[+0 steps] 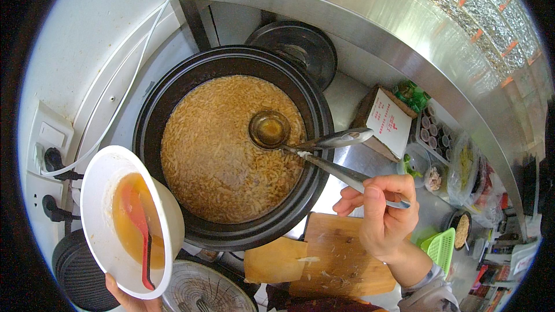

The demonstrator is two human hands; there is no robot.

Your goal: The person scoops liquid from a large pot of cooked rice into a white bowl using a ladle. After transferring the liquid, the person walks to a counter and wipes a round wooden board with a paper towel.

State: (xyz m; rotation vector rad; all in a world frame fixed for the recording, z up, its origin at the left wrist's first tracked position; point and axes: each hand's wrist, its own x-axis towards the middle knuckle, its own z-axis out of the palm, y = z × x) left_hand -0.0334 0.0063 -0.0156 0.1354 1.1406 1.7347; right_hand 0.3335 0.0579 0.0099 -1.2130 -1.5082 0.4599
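Note:
A large black pot (pixel 234 234) holds brown broth full of pale shreds. My right hand (pixel 383 214) grips the metal handle of a ladle (pixel 269 130), whose bowl sits in the broth near the pot's right side. Another metal utensil handle (pixel 347 138) rests across the pot's right rim. At the lower left, my left hand (pixel 125 297) supports a white bowl (pixel 173 216) from below, tilted beside the pot. Inside the bowl are orange-brown liquid and a red and black spoon (pixel 138 216). Most of my left hand is hidden under the bowl.
A black lid (pixel 318 52) leans behind the pot. Wooden cutting board (pixel 338 264), printed box (pixel 390 123), food containers (pixel 416 160) and green basket (pixel 442 247) are to the right. Plugs and a white cable (pixel 143 52) run along the left wall. A round patterned lid (pixel 204 281) lies below.

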